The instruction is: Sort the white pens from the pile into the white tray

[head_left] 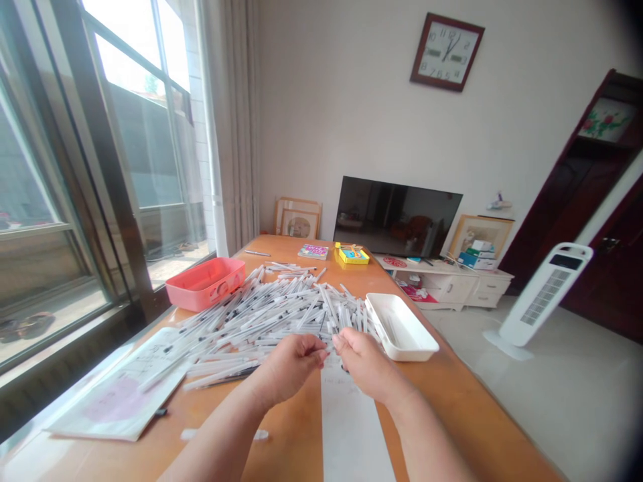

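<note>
My left hand (294, 365) is closed in a pinch, low over the near edge of a big heap of white and clear pens (281, 301), many with black parts. Close beside it, my right hand (364, 361) is pinched too, and the fingertips of both almost meet. Something small and pale shows between them, too small to name. Under the hands runs a strip of white paper (351, 428). A white plastic tray (424, 345) with a few thin clear pieces inside stands right of my right hand.
A red plastic basket (195, 294) stands at the left table edge. Nearer lies a printed bag or sheet (118, 395). A yellow box (353, 256) and a small colourful box (313, 251) sit at the far end. On the floor at right stands a white tower fan (545, 294).
</note>
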Available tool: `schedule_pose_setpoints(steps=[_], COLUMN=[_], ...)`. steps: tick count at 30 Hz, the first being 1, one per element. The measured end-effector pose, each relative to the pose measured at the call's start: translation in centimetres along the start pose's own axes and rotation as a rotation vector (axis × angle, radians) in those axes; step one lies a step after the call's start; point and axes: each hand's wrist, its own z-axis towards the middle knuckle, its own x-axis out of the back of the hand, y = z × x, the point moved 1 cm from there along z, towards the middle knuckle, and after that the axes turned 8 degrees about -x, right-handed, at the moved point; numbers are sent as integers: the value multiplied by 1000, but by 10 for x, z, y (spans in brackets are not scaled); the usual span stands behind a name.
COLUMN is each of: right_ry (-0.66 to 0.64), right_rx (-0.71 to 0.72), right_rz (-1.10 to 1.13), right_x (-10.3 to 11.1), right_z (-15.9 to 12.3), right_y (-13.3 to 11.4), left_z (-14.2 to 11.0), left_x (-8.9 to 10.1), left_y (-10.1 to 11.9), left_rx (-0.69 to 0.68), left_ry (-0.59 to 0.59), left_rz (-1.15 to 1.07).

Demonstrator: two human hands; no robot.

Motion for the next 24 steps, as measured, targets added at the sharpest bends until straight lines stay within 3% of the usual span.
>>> schedule_pose_setpoints(steps=[4,9,14,19,24], right_ry=[36,-35,-51,65,123], right_rx=[-26,-64,-2,15,-33], right_rz=[6,161,106,27,114], right_x=[-3,-3,2,-2,-10], right_z=[4,5,0,2,8], right_y=[2,7,3,-1,1], left_z=[1,0,-2,0,1], left_x=[-1,-1,-1,-1,-2], left_y=[1,5,3,3,13], left_rx=[-56,36,78,-33,-217], left_ry=[30,15,-38,1,142], left_rz=[33,-65,-124,8,272])
